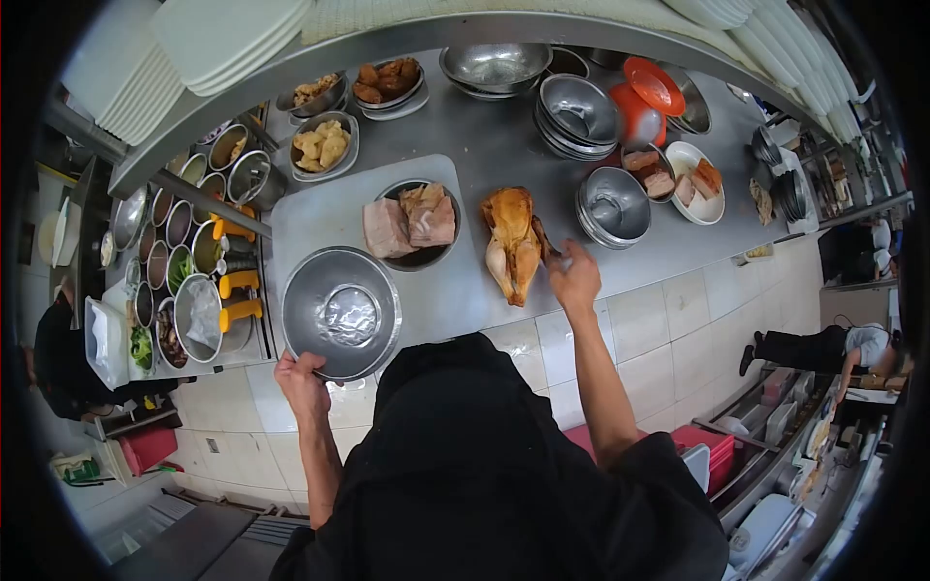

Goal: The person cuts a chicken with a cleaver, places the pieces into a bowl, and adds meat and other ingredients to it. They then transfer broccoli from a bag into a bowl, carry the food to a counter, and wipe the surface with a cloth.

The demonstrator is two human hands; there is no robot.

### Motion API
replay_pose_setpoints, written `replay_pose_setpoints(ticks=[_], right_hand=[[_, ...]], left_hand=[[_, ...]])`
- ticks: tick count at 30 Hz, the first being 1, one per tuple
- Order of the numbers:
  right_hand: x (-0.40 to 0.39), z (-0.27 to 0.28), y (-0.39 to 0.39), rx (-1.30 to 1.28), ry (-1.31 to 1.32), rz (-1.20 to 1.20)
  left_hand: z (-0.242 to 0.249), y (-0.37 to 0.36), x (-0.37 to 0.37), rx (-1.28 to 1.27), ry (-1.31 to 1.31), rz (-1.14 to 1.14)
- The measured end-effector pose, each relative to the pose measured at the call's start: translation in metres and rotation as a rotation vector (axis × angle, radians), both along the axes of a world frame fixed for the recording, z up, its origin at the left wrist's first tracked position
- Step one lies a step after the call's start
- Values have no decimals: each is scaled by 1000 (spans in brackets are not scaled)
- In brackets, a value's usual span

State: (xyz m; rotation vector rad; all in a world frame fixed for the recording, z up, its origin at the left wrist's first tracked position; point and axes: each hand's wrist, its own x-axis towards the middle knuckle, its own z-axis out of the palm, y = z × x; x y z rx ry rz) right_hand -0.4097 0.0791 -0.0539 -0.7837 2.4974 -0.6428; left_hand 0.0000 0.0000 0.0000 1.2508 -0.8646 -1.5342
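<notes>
My left hand (303, 381) grips the near rim of a large metal mixing bowl (300, 320), with thumb and fingers closed on the edge. The bowl looks empty and overlaps the white cutting board (329, 208). Behind it on the board, a metal bowl holds chunks of pale cooked meat (412, 223). To the right of the board a whole golden-brown cooked chicken (513, 242) lies on the steel counter. My right hand (575, 279) is at its right side, the fingers closed around a thin, dark limb; the fingertips are partly hidden.
Stacked metal bowls (613, 208) stand right of the chicken, near a white dish of meat (699, 186). Food-filled bowls (322, 145) line the back left. Containers and yellow-handled tools (239, 283) crowd the left end. A shelf (484, 27) with plates overhangs the counter. Other people are at both sides.
</notes>
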Motion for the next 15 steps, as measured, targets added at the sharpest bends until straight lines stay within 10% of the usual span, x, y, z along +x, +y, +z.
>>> replay_pose_setpoints(ticks=[2,9,15], right_hand=[[-18,-20,-2,-146,519,256],[3,-60,12,-49,444,365],[-3,208,8,-758,481,238]], left_hand=[[-2,1,-8,50,-1,24],[-27,-18,35,-97,-266,300],[-95,-58,66,-134,-118,265]])
